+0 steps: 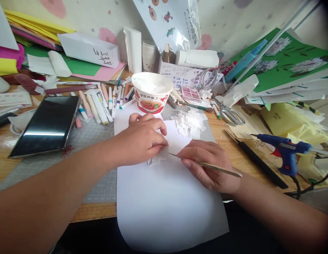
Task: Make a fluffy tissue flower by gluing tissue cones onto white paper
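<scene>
My left hand (146,135) is closed in a pinch, thumb and forefinger together, over a small scrap of thin white paper (156,161). Part of the scrap is hidden beneath the fingers. My right hand (210,164) grips a thin wooden stick (219,168), whose pointed tip reaches left to just beside the left fingertips. Both hands are over a large white sheet (169,208) that hangs past the table's front edge. Just beyond my left hand stands a paper bowl (152,95) with a printed food picture. A pile of torn white paper pieces (189,123) lies to its right.
A grey cutting mat (100,183) lies under the sheet. At left are a dark tablet (46,123) and several markers (100,106). Scissors (230,111), a black-handled tool (261,164) and a blue glue gun (285,148) lie at right. Boxes and papers fill the back.
</scene>
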The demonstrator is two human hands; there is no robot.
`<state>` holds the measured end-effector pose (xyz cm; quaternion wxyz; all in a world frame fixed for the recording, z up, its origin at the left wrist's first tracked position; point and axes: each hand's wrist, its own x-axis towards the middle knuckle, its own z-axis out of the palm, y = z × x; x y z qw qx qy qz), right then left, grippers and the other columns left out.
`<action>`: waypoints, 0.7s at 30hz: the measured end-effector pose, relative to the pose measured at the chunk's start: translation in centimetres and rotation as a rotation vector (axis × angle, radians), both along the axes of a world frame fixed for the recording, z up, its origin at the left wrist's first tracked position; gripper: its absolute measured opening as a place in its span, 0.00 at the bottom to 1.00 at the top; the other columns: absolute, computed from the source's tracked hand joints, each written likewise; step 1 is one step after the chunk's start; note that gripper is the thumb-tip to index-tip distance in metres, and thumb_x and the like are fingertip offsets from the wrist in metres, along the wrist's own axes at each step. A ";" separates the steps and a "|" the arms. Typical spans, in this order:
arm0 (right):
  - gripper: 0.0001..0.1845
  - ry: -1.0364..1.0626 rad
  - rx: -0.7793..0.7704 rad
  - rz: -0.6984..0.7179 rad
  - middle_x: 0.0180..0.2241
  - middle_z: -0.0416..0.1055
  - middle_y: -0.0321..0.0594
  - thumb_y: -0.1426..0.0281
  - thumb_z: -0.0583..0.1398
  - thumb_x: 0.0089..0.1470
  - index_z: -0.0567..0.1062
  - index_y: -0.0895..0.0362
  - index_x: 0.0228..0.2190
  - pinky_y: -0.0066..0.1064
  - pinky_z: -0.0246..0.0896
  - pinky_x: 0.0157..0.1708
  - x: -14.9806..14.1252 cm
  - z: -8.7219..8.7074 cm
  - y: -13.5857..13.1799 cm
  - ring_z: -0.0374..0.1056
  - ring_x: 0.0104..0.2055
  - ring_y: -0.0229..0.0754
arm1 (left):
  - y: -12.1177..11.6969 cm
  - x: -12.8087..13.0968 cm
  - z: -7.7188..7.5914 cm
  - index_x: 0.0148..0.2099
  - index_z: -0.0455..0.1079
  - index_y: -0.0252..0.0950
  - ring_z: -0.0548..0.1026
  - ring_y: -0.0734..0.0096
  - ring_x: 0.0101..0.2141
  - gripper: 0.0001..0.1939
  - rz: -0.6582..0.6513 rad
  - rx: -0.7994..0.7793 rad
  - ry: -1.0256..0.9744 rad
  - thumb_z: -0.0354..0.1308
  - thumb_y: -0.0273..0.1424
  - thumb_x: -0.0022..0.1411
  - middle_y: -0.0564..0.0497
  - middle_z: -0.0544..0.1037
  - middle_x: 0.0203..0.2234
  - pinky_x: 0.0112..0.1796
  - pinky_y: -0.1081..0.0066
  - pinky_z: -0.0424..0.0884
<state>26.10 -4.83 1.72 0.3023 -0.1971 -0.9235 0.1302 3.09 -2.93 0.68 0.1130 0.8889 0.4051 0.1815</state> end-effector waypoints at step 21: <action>0.08 0.094 -0.261 -0.184 0.27 0.77 0.38 0.71 0.57 0.62 0.76 0.58 0.33 0.25 0.65 0.28 -0.8 -2.2 1.1 0.72 0.28 0.35 | -0.3 -0.2 0.4 0.40 0.76 0.47 0.65 0.59 0.49 0.12 -0.003 -0.079 0.042 0.59 0.29 0.53 0.56 0.72 0.46 0.47 0.58 0.49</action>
